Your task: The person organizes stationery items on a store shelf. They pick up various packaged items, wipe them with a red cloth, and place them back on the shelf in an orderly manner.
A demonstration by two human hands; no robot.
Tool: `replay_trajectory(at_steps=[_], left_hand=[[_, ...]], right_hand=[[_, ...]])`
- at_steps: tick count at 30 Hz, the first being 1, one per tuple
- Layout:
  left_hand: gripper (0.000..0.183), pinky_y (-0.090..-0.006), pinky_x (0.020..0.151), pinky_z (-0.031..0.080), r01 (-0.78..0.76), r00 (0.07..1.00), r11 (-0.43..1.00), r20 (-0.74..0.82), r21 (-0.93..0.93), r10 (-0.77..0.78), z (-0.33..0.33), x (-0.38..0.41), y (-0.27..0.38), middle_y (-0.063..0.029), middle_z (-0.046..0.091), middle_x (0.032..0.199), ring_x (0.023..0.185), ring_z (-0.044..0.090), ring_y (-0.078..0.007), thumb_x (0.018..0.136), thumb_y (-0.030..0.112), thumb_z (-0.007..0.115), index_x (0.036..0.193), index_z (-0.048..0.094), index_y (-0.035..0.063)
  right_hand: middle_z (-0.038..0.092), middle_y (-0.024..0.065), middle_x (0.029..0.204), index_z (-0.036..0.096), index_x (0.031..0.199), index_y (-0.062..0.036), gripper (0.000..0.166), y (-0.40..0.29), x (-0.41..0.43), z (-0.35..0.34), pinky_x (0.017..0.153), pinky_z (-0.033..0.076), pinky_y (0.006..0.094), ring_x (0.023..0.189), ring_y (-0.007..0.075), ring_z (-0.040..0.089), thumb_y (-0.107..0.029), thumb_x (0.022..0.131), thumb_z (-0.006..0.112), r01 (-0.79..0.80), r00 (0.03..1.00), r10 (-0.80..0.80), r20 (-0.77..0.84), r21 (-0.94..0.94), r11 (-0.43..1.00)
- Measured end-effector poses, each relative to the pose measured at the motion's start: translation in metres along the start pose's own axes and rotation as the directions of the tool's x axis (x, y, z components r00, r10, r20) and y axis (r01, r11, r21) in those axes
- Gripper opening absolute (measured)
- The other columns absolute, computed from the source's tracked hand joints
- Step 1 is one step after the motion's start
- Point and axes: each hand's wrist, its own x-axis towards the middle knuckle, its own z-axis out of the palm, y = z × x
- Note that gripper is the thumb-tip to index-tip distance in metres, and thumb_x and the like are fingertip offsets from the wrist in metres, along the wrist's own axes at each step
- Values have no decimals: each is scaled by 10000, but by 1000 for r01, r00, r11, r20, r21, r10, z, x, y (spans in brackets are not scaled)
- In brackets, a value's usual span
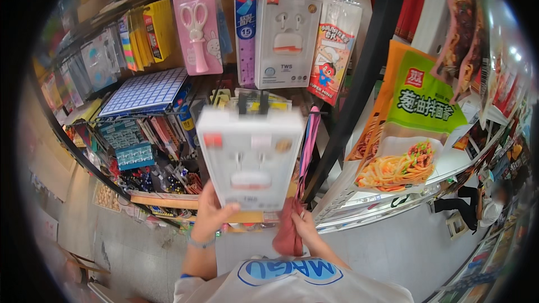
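My left hand (212, 210) grips the lower left edge of a white earphone box (250, 164), slightly blurred, with a black hang tab at its top. Lower right of the box, my right hand (305, 225) is shut on a dark red cloth (288, 231). Behind the held box, a similar earphone box (287, 42) hangs on the rack, between a purple ruler pack (246, 50) and a pack of clear plastic covers (332, 54). Pink carded scissors (197, 33) hang further left. Pink and purple straps (309, 147) hang just right of the held box.
A black rack post (358, 75) stands right of the stationery. Beyond it hang green and orange noodle sauce packets (410, 122). At the left are a blue-and-white grid pad (145, 92) and yellow packs (158, 31). A seated person (484, 208) is at the far right by a small stool (456, 225).
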Motion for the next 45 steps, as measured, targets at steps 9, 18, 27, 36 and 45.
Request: replay_trajectory(at_steps=[9, 18, 27, 36, 45], left_hand=[[483, -278, 839, 424, -158, 984, 987, 85, 18, 156, 78, 127, 60, -98, 567, 1044, 974, 533, -147, 770, 79, 635, 1189, 414, -13], [400, -290, 796, 469, -145, 989, 989, 26, 7, 145, 85, 153, 47, -95, 589, 1017, 917, 586, -169, 807, 126, 604, 1148, 424, 17], [364, -294, 740, 520, -66, 997, 997, 39, -47, 67, 87, 160, 51, -116, 590, 1005, 864, 610, -186, 818, 136, 594, 1125, 430, 32], [512, -262, 605, 524, -170, 978, 971, -90, 171, 187, 72, 159, 65, -149, 549, 1093, 774, 622, -178, 799, 135, 613, 1232, 363, 26], [672, -536, 899, 312, -313, 612, -319, 447, 894, 652, 114, 178, 94, -154, 259, 1367, 1216, 262, -405, 679, 346, 684, 1274, 394, 228]], right_hand=[[583, 42, 986, 506, 1130, 35, 304, -13, -28, -5, 761, 414, 245, 857, 112, 518, -125, 874, 473, 2, 1000, -7, 27, 188, 982], [544, 50, 1082, 444, 1200, 24, 354, -12, -36, -18, 818, 406, 239, 950, 112, 501, -137, 884, 457, -116, 993, 112, 30, 153, 981], [540, 65, 1099, 454, 1188, 28, 349, 8, -32, -20, 830, 401, 249, 973, 130, 496, -136, 880, 450, -111, 992, 103, 75, 107, 988], [534, 55, 1105, 465, 1183, 14, 333, 8, -35, -17, 824, 400, 244, 972, 120, 487, -126, 881, 448, -124, 987, 106, 120, 159, 979], [543, 58, 1086, 456, 1190, 5, 327, 0, -40, -20, 818, 402, 249, 966, 125, 492, -110, 885, 427, -120, 987, 102, 124, 151, 981]])
